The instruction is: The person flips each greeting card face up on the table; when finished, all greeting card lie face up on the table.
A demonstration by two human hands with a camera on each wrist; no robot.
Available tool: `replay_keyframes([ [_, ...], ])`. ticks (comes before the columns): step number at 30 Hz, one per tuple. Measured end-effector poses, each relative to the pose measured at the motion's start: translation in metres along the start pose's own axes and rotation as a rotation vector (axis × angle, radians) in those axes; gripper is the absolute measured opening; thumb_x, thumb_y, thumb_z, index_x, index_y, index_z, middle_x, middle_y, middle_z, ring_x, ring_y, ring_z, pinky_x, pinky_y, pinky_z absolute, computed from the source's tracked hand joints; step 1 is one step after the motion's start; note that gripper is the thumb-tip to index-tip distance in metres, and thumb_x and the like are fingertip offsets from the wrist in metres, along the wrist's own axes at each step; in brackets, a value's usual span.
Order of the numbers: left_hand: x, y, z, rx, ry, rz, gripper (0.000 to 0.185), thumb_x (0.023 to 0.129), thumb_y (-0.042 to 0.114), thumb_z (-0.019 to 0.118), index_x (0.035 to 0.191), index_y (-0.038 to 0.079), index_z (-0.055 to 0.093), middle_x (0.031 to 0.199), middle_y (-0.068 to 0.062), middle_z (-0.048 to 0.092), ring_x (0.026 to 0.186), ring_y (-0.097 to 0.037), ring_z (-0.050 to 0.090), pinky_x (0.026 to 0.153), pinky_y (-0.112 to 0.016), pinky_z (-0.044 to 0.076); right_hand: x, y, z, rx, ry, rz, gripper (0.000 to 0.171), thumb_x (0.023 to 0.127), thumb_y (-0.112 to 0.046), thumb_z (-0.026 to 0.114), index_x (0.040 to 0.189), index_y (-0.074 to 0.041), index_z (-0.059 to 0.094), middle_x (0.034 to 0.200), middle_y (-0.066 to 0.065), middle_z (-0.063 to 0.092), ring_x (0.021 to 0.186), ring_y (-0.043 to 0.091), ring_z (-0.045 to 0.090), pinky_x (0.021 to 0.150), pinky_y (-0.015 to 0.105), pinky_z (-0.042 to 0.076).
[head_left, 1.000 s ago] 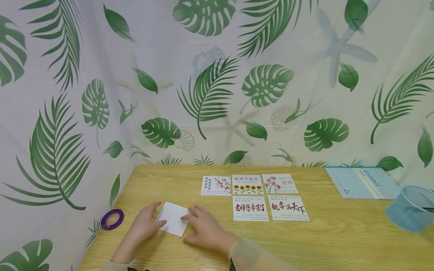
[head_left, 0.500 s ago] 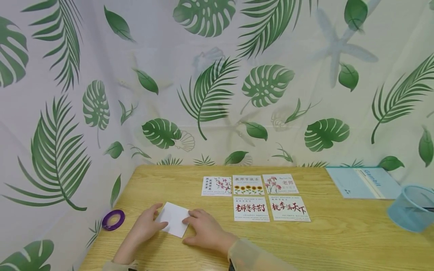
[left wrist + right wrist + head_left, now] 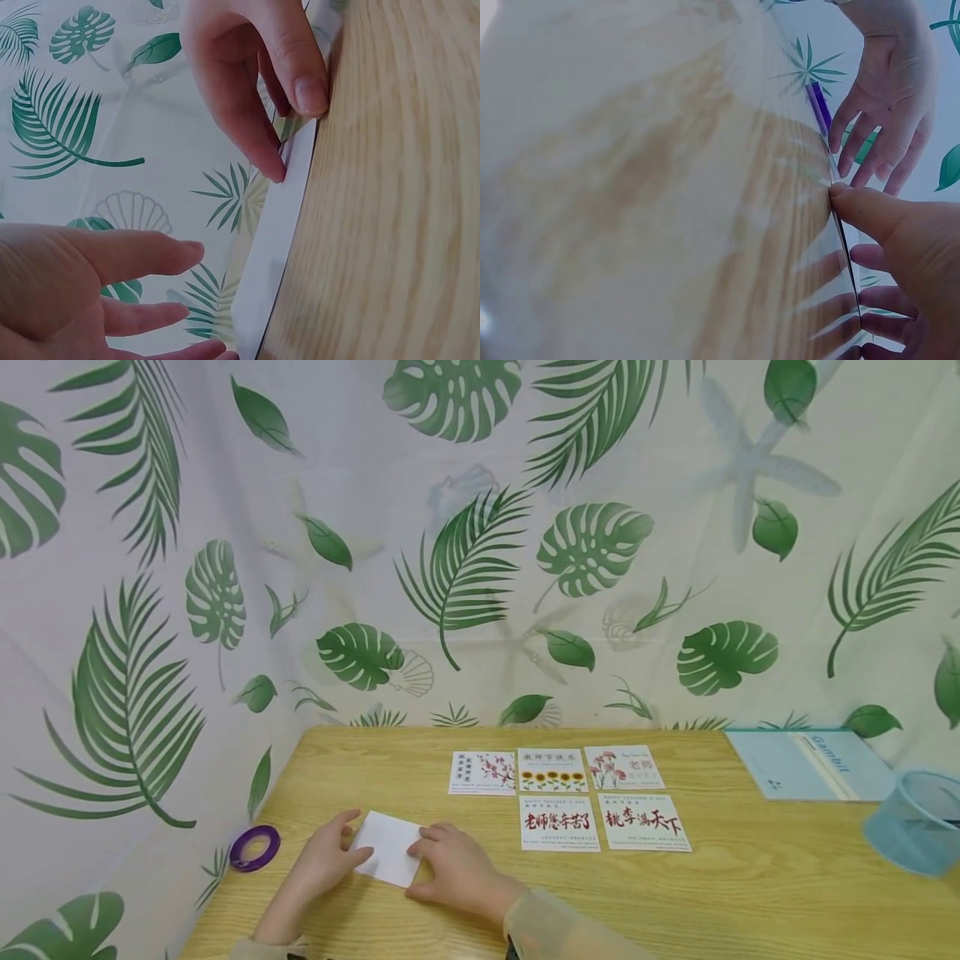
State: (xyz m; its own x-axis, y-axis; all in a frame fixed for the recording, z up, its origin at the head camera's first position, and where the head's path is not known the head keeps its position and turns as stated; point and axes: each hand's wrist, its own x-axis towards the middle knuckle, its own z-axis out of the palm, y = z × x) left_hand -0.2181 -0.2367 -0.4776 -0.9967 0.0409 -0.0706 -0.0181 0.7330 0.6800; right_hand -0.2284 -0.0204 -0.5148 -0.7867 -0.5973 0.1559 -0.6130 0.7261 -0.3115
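Observation:
A plain white square card [image 3: 387, 848] lies on the table towards the left, turned slightly askew. My left hand [image 3: 322, 858] is at its left edge, fingers relaxed and spread, the thumb reaching over the near side. In the left wrist view the left hand [image 3: 52, 285] has a gap between thumb and fingers. At the card's right edge is my right hand [image 3: 453, 870]; its index finger touches the card and its thumb lies by the near corner. The right wrist view shows the right hand [image 3: 922, 255] with thumb and fingers apart. The card's underside is hidden.
Several printed cards [image 3: 559, 822] lie in two rows right of my hands. A purple tape roll [image 3: 255, 848] sits at the table's left edge. Far right are a light blue folder [image 3: 810, 764] and a blue mesh holder [image 3: 911, 827]. A leaf-patterned cloth [image 3: 480, 568] hangs behind.
My right index finger has drawn back slightly towards the card's right edge. The left hand and the card have barely moved; the head view has shifted slightly.

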Motion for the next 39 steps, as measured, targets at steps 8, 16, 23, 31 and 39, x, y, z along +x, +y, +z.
replay_keyframes([
  [8, -0.002, 0.003, 0.0, 0.006, 0.013, 0.008, 0.065, 0.086, 0.013, 0.073, 0.14, -0.009, 0.045, 0.122, -0.034, 0.06, 0.108, -0.048, 0.062, 0.089, -0.054, 0.055, 0.0, 0.001, 0.0, 0.01, -0.003, 0.004, 0.044, 0.079, -0.046, 0.079, 0.112, -0.019, 0.072, 0.131, 0.004, 0.065, 0.125, 0.02, 0.056, 0.108, 0.033, 0.046],
  [16, -0.002, 0.003, 0.0, 0.026, 0.014, -0.01, 0.063, 0.086, 0.013, 0.072, 0.14, -0.007, 0.047, 0.115, -0.027, 0.065, 0.102, -0.041, 0.064, 0.085, -0.052, 0.055, 0.0, 0.003, -0.003, -0.002, -0.023, -0.01, 0.042, 0.081, -0.046, 0.078, 0.112, -0.019, 0.071, 0.132, 0.004, 0.065, 0.126, 0.021, 0.056, 0.109, 0.032, 0.044],
  [23, -0.002, 0.002, 0.001, 0.041, 0.007, -0.003, 0.061, 0.086, 0.012, 0.073, 0.139, -0.007, 0.048, 0.112, -0.025, 0.066, 0.099, -0.037, 0.065, 0.084, -0.05, 0.056, -0.001, 0.005, -0.006, 0.002, -0.045, -0.036, 0.041, 0.083, -0.044, 0.077, 0.114, -0.018, 0.071, 0.133, 0.004, 0.064, 0.127, 0.022, 0.056, 0.11, 0.032, 0.043],
  [31, -0.004, 0.005, 0.003, 0.04, 0.013, 0.032, 0.057, 0.087, 0.005, 0.069, 0.138, -0.008, 0.048, 0.114, -0.029, 0.065, 0.101, -0.04, 0.066, 0.086, -0.051, 0.056, -0.005, 0.008, -0.009, 0.029, -0.037, -0.053, 0.037, 0.085, -0.037, 0.077, 0.113, -0.014, 0.072, 0.133, 0.008, 0.064, 0.128, 0.025, 0.056, 0.111, 0.034, 0.044],
  [39, -0.006, 0.006, 0.005, 0.044, 0.022, 0.059, 0.056, 0.086, -0.002, 0.066, 0.138, -0.008, 0.048, 0.115, -0.03, 0.064, 0.101, -0.041, 0.066, 0.086, -0.051, 0.056, -0.006, 0.012, -0.01, 0.06, 0.019, -0.095, 0.029, 0.086, -0.03, 0.076, 0.109, -0.012, 0.073, 0.127, 0.009, 0.068, 0.126, 0.029, 0.058, 0.11, 0.037, 0.044],
])
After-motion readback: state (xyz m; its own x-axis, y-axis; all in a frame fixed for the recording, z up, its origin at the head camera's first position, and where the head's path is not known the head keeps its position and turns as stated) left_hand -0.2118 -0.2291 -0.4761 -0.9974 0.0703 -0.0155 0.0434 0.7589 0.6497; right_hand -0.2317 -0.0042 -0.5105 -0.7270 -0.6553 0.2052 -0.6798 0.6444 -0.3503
